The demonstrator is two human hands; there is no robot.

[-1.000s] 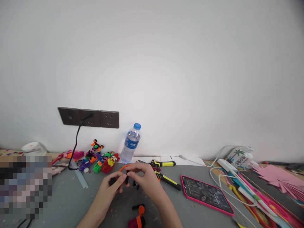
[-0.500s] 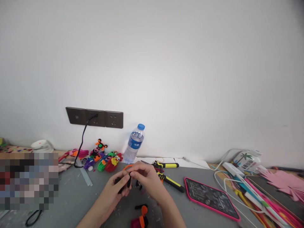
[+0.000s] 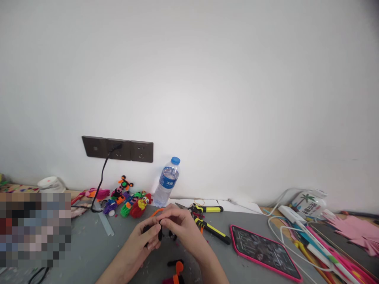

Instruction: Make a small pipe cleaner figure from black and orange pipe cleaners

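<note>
My left hand (image 3: 146, 238) and my right hand (image 3: 180, 225) meet over the grey table (image 3: 89, 248), fingertips pinched together on a small black pipe-cleaner piece (image 3: 160, 233). An orange pipe cleaner (image 3: 156, 212) curves out just behind my fingers. Below my hands lies a small orange, black and magenta pipe-cleaner figure (image 3: 174, 272), partly cut off by the frame's lower edge.
Yellow-handled pliers (image 3: 210, 227) lie right of my hands, then a pink-cased phone (image 3: 265, 252). A water bottle (image 3: 166, 183) and colourful pipe-cleaner figures (image 3: 130, 203) stand by the wall under a socket strip (image 3: 118, 148). Cables, pens and pink paper (image 3: 355, 228) crowd the right side.
The view has shifted slightly; my hands stay pinched together on the black piece, with fingers working it a little lower and closer.
</note>
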